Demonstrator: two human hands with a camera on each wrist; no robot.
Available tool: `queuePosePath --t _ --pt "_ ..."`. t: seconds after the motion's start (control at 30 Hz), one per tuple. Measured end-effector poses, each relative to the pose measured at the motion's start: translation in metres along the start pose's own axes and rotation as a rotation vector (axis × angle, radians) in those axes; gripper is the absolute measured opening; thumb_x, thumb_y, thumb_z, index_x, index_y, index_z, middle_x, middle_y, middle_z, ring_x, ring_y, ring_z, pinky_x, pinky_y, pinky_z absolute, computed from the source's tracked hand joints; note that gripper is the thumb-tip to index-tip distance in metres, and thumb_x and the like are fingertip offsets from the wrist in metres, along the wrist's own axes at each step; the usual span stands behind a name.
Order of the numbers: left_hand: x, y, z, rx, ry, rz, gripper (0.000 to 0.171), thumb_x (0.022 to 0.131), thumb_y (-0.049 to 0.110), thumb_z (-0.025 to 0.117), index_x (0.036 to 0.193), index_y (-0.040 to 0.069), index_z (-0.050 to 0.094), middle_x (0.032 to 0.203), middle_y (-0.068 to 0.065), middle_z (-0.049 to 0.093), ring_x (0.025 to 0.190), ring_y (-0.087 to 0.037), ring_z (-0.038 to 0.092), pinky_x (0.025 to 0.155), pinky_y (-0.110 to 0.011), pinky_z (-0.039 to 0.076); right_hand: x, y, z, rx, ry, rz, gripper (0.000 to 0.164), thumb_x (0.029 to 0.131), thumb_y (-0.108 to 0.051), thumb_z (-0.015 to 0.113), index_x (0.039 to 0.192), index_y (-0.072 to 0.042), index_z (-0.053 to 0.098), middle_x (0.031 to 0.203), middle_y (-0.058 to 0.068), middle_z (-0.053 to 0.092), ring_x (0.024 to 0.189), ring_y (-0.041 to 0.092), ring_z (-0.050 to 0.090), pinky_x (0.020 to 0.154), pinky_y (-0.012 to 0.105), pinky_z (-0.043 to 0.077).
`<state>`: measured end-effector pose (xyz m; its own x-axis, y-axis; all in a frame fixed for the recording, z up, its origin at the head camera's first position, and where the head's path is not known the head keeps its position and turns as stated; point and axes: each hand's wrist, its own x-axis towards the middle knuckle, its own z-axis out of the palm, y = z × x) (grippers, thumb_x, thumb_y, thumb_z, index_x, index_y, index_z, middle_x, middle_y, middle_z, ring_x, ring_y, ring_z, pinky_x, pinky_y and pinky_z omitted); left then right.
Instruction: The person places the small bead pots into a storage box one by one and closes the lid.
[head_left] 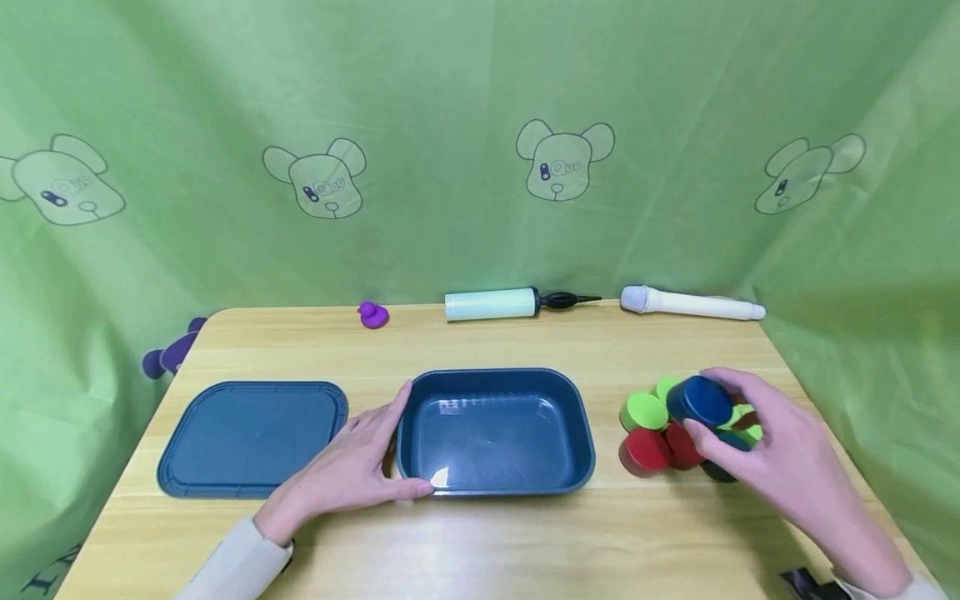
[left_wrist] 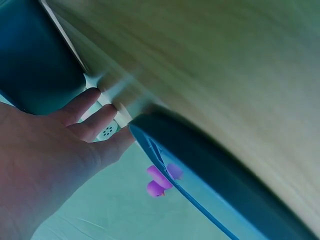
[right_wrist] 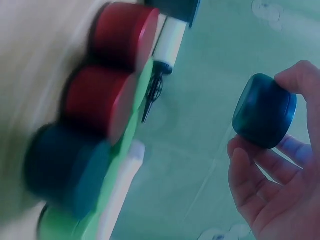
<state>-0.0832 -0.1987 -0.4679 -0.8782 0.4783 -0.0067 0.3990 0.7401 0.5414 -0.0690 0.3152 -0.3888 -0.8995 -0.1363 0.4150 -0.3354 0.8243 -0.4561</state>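
Note:
My left hand (head_left: 348, 471) rests at the left side of a dark blue rectangular box (head_left: 495, 446), fingers extended along the rim and thumb at its near left corner. The box is uncovered, with nothing inside. In my right hand (head_left: 787, 458), thumb and fingers pinch a small blue round tin (head_left: 700, 402); the right wrist view shows this blue tin (right_wrist: 265, 111) held above the others. Beneath and around it are red tins (head_left: 645, 451), green tins (head_left: 644, 412) and a dark blue-green tin (head_left: 723, 465), partly hidden by the right hand.
A matching blue lid (head_left: 255, 437) lies flat on the wooden table (head_left: 510, 542), left of the box. Along the back edge are a purple duck (head_left: 372, 315), a hand pump (head_left: 491, 305) and a white microphone (head_left: 690, 303). A green curtain (head_left: 450, 125) hangs behind.

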Motion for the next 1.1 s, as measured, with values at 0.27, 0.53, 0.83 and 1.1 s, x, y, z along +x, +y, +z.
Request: queuePosePath --t 0.27,0.53,0.83,1.1 --pt "0.001 0.001 0.000 -0.001 -0.010 -0.003 0.132 0.084 0.089 0.069 0.176 0.032 -0.008 0.176 -0.009 0.030 0.158 -0.038 0.034 0.123 -0.069 0.025 0.020 -0.028 0.020 0.029 -0.087 -0.051 0.068 0.083 -0.022 0.097 0.142 -0.015 0.066 0.114 0.004 0.074 0.077 0.014 0.062 0.061 0.024 0.052" --pt "0.000 0.002 -0.003 -0.004 -0.017 -0.020 0.131 0.084 0.089 0.068 0.176 0.033 -0.006 0.175 -0.010 0.032 0.157 -0.040 0.036 0.123 -0.070 0.025 0.040 -0.058 0.045 0.042 -0.169 -0.108 0.064 0.091 -0.032 0.091 0.145 -0.015 0.063 0.121 0.003 0.073 0.085 0.016 0.063 0.067 0.033 0.056" --pt "0.002 0.003 -0.002 -0.021 -0.018 -0.028 0.132 0.083 0.090 0.068 0.177 0.030 -0.003 0.176 -0.009 0.032 0.158 -0.039 0.035 0.123 -0.069 0.025 0.060 -0.083 0.067 0.070 -0.262 -0.129 0.063 0.096 -0.042 0.085 0.148 -0.016 0.061 0.133 0.000 0.068 0.084 0.015 0.063 0.069 0.034 0.057" --pt "0.002 0.002 -0.003 -0.031 -0.032 -0.038 0.133 0.084 0.089 0.069 0.177 0.031 -0.006 0.177 -0.007 0.029 0.160 -0.037 0.031 0.124 -0.068 0.023 0.067 -0.103 0.094 0.130 -0.327 -0.162 0.059 0.095 -0.037 0.087 0.144 -0.016 0.062 0.133 0.000 0.068 0.098 0.020 0.068 0.075 0.037 0.063"
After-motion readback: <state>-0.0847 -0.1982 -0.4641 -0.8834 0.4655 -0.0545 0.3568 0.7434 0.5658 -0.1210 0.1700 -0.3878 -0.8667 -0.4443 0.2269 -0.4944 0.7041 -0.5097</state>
